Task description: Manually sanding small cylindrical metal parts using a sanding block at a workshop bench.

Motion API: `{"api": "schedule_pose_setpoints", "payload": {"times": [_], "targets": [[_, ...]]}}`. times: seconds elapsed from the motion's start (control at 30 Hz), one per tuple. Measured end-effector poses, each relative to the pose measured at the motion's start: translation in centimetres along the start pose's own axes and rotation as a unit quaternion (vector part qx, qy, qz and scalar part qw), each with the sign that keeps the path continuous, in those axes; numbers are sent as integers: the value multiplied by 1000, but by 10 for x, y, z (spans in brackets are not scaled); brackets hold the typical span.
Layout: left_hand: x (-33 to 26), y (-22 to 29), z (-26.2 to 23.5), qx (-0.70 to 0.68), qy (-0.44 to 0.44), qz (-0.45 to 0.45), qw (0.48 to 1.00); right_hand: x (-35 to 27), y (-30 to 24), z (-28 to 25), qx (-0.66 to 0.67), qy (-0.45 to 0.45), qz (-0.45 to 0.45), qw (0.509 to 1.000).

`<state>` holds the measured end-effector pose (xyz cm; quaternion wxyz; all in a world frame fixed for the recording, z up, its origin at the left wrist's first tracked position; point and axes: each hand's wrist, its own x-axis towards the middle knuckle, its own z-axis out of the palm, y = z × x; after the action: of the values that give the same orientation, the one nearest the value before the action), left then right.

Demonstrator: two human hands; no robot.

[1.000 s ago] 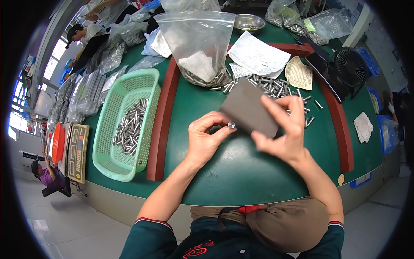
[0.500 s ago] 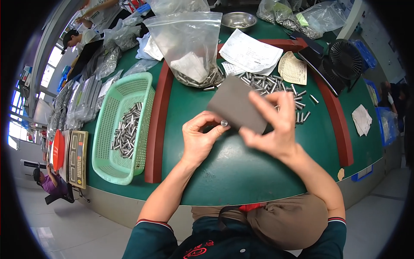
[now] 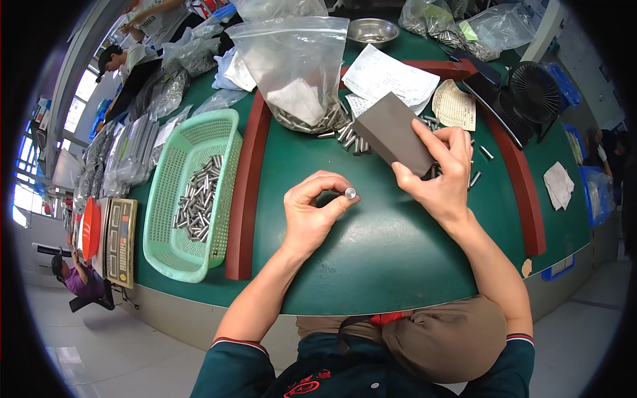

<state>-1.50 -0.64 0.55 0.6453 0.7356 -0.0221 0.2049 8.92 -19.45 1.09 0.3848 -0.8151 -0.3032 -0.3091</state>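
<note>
Between the thumb and curled fingers of my left hand (image 3: 310, 207) is a small metal pin (image 3: 350, 193), its round shiny end turned up toward me. My right hand (image 3: 443, 174) grips a dark grey-brown rectangular block (image 3: 394, 132), which looks like a sanding block, by its right side. The block is tilted above the table and apart from the pin. Behind and partly under it lies a loose pile of metal pins (image 3: 352, 139), much of it hidden by the block and my right hand. A green plastic basket (image 3: 229, 166) on the left contains many similar pins.
Dark red bars (image 3: 240, 199) frame the green table (image 3: 371, 265) area. A clear bag of pins (image 3: 292, 66), papers (image 3: 388, 73) and a steel bowl (image 3: 373, 30) stand at the back. A black fan (image 3: 533, 89) and a cloth (image 3: 559, 186) are right; a scale (image 3: 119, 242) is left.
The block has moved away from the pin, up and to the right, in my right hand. My left hand keeps the pin in nearly the same place.
</note>
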Motion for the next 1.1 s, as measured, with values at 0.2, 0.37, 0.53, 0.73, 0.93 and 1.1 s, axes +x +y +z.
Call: {"api": "schedule_pose_setpoints", "payload": {"times": [0.2, 0.37, 0.53, 0.73, 0.93, 1.1], "targets": [[-1, -1, 3, -33, 26, -24, 999, 0, -6, -7, 11, -7, 11, 1000], [-1, -4, 1, -28, 62, -90, 994, -1, -5, -9, 16, -22, 22, 999], [-1, -1, -1, -29, 72, -130, 989, 0, -6, -7, 13, -33, 20, 999], [0, -3, -2, -20, 71, -141, 987, -2, -5, -5, 38, -42, -8, 998], [-2, 1, -2, -44, 30, -153, 987, -6, -31, -3, 100, -107, -101, 984], [-2, -2, -3, -47, 17, -181, 982, -6, -33, -8, 110, -85, -89, 986]]}}
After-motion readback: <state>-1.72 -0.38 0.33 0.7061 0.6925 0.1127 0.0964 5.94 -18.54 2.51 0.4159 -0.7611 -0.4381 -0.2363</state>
